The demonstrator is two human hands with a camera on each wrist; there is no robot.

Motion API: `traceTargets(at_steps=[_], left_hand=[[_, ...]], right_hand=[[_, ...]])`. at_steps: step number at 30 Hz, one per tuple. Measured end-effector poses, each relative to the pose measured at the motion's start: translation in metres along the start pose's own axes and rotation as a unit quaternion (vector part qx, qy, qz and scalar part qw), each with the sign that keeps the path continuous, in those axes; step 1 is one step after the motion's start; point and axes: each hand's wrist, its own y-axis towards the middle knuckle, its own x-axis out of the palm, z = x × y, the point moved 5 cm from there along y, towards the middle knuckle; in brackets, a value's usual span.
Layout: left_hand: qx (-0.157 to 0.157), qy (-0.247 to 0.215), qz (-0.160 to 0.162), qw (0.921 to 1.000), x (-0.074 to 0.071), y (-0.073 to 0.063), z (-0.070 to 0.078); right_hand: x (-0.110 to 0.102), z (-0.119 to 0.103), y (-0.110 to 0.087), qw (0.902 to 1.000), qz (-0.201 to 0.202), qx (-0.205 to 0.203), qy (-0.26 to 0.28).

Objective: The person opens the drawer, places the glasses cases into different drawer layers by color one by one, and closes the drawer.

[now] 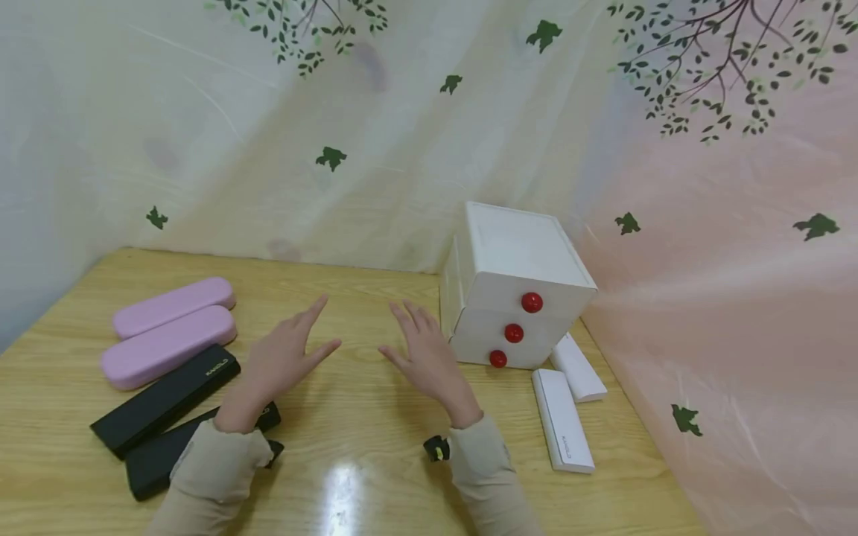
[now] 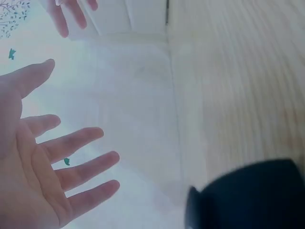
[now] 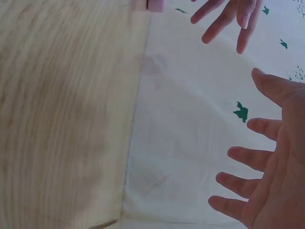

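Observation:
My left hand (image 1: pixel 280 362) is raised over the wooden table, fingers spread and holding nothing. Facing it, my right hand (image 1: pixel 429 359) is held up the same way, also with no object in it. In the left wrist view, the left hand's fingers (image 2: pixel 88 145) are straight and apart. Nearest to the left hand are two long black boxes (image 1: pixel 177 391) with small lettering, partly hidden by the forearm. Just beyond the right hand stands a white drawer cabinet (image 1: pixel 492 316) with three round red knobs (image 1: pixel 532 302) down its front.
Two lilac oblong cases (image 1: pixel 167 346) lie side by side at the left, beyond the black boxes. Right of the cabinet, a white lettered box (image 1: pixel 563 420) lies beside another white box (image 1: pixel 578 368). A cloth backdrop (image 1: pixel 375 186) with leaf prints borders the table's back and right.

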Motion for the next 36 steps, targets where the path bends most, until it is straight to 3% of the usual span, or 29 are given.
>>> traceTargets(at_steps=[10,24,31,36], left_hand=[[0.007,-0.04,0.01,0.9991,-0.006,0.001,0.004],[-0.011,-0.041,0.005,0.9991,-0.008,0.0,-0.01],[-0.014,-0.035,0.006,0.9993,-0.01,-0.002,-0.016],[-0.014,-0.038,0.004,0.9992,-0.011,-0.002,-0.017]], right_hand=[[-0.043,-0.001,-0.007,0.9959,0.083,-0.018,0.031],[-0.119,0.028,-0.028,0.9838,0.177,-0.028,0.001],[-0.14,0.046,-0.037,0.9789,0.203,-0.021,-0.015],[-0.147,0.059,-0.042,0.9781,0.208,-0.006,0.002]])
